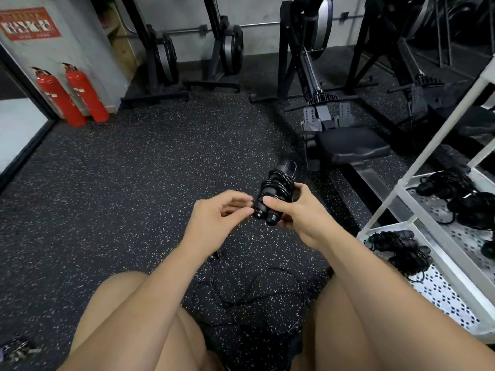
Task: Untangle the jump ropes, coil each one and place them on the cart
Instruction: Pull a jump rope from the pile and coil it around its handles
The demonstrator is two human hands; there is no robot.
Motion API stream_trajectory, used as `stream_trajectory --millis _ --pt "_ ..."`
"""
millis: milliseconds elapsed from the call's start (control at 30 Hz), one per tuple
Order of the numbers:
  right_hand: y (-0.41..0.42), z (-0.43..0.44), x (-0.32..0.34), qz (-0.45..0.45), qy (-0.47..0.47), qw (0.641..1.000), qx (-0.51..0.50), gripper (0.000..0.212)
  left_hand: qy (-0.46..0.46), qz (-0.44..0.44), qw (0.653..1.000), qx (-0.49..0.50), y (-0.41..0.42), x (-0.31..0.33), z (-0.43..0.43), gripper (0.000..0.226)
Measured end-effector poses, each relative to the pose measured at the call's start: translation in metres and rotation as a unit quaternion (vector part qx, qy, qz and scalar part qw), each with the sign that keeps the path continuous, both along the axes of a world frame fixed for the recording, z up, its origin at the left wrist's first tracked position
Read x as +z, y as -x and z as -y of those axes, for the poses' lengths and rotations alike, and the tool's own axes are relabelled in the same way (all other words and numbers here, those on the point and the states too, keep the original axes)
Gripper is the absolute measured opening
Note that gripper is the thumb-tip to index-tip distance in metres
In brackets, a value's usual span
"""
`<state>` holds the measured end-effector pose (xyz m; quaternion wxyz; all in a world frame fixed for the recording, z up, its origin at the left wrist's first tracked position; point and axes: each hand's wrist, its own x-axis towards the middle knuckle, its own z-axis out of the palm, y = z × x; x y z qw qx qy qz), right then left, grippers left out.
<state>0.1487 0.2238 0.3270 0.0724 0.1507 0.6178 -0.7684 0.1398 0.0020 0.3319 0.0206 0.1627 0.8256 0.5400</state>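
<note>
My right hand point(297, 215) grips a black jump rope point(276, 191) whose cord is wound tightly around its two handles. My left hand point(218, 218) is just left of the handle ends, thumb and fingertips pinching at the bundle's lower end. A loose black rope point(257, 298) lies tangled on the floor between my knees. The white cart point(401, 188) stands at the right. A coiled rope point(399, 247) lies on its lower shelf, and more coiled ropes point(460, 194) rest on the shelf above.
A rowing machine point(345, 145) sits just beyond my hands, with more black gym machines along the back wall. Two red fire extinguishers point(72, 95) stand at the left wall. The speckled rubber floor point(134, 183) stretches out to the left.
</note>
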Motion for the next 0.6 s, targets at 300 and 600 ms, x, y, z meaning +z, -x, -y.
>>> stream_trajectory --millis 300,600 --pt "-0.003 -0.001 0.003 0.028 -0.004 0.999 0.025 0.089 0.172 -0.198 0.963 -0.064 0.006 -0.006 0.003 0.016" --pt "-0.003 -0.003 0.004 0.051 0.015 0.998 0.035 0.079 0.228 -0.312 0.921 -0.046 -0.007 -0.010 -0.007 0.024"
